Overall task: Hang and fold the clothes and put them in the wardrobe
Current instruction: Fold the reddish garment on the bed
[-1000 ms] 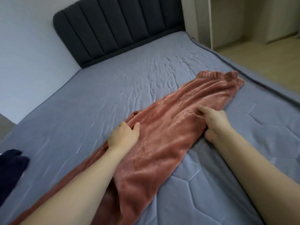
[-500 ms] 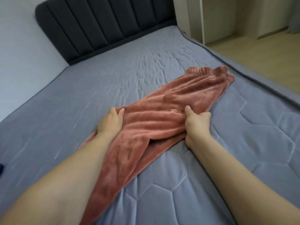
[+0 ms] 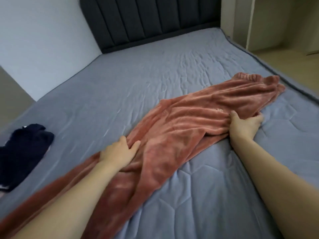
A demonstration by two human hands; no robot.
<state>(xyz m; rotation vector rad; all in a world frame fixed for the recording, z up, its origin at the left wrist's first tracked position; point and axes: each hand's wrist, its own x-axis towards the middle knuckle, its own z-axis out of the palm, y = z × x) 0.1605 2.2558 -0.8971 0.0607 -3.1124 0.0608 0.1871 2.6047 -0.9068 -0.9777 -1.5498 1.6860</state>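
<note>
A grey quilted mattress (image 3: pixel 215 195) fills the view, a dark padded headboard (image 3: pixel 151 23) at its far end. The right hand (image 3: pixel 245 125) pinches the near edge of the pink fleece garment (image 3: pixel 189 128), thumb on top, fingers curled under. The left hand (image 3: pixel 119 152) rests on the cloth, fingers loosely bent; whether it grips is unclear. The garment runs diagonally from the mattress's right edge toward the near-left corner. Folding well likely means smoothing wrinkles and aligning edges first. A dark garment (image 3: pixel 22 150) lies at the left edge.
</note>
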